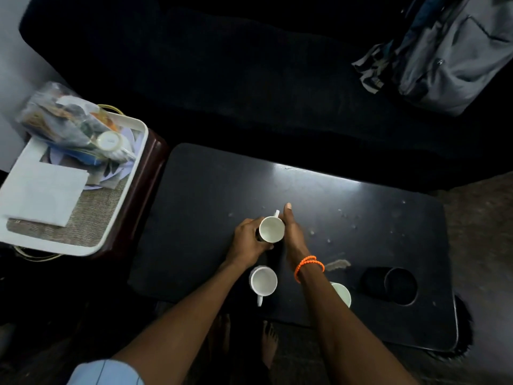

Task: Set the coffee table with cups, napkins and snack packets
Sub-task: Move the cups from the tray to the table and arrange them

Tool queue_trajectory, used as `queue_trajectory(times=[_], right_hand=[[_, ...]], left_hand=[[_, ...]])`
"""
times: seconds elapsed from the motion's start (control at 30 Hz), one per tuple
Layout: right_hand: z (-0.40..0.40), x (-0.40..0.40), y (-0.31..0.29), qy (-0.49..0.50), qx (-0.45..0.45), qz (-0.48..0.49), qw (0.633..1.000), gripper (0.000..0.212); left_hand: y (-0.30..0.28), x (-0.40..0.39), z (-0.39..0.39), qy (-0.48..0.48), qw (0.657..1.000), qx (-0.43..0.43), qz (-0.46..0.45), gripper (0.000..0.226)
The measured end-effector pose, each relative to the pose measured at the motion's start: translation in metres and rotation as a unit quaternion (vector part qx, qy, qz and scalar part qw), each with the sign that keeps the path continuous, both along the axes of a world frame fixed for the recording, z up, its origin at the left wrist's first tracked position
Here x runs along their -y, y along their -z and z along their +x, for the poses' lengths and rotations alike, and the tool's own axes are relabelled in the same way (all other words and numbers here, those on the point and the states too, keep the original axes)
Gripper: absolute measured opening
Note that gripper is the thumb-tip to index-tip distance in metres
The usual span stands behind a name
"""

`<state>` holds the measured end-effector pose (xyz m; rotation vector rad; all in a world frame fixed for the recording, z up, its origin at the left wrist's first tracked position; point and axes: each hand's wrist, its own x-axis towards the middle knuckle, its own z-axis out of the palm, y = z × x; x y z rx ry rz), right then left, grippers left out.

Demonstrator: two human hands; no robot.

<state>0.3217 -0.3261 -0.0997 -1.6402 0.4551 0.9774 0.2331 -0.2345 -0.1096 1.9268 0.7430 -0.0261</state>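
Cupping a white cup (pixel 271 229) from both sides, the hands meet near the middle of the dark counter (pixel 211 190): the left hand (pixel 248 241) wraps its fingers around the cup's left wall, while the right hand (pixel 293 232) lies flat against the right wall with fingers straight, beside the handle that points away from the person. An orange bracelet (pixel 308 265) circles the right wrist. A second white cup (pixel 263 282) stands just nearer the person, handle toward them, and a third cup (pixel 342 293) peeks out from behind the right forearm. Well to the left, a white tray (pixel 122 190) on a stool holds folded napkins (pixel 44 195), a fourth cup (pixel 109 140) and a clear bag of snack packets (pixel 59 118).
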Motion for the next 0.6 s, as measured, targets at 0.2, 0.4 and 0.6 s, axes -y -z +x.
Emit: queue_trajectory(times=[0.2,0.4,0.6], right_hand=[[0.006,0.001,0.005,-0.007,0.018,-0.014,1.000,0.076],[0.002,-0.002,-0.003,-0.004,0.156,-0.111,0.981,0.059],[-0.001,-0.042,-0.025,-0.019,0.360,-0.156,0.920,0.048]], left_hand=[[0.011,0.009,0.002,-0.028,1.000,0.005,0.001,0.068],[0.014,0.001,-0.005,-0.050,0.999,-0.001,-0.021,0.074],[0.003,-0.066,-0.028,-0.122,0.992,0.003,0.030,0.059]])
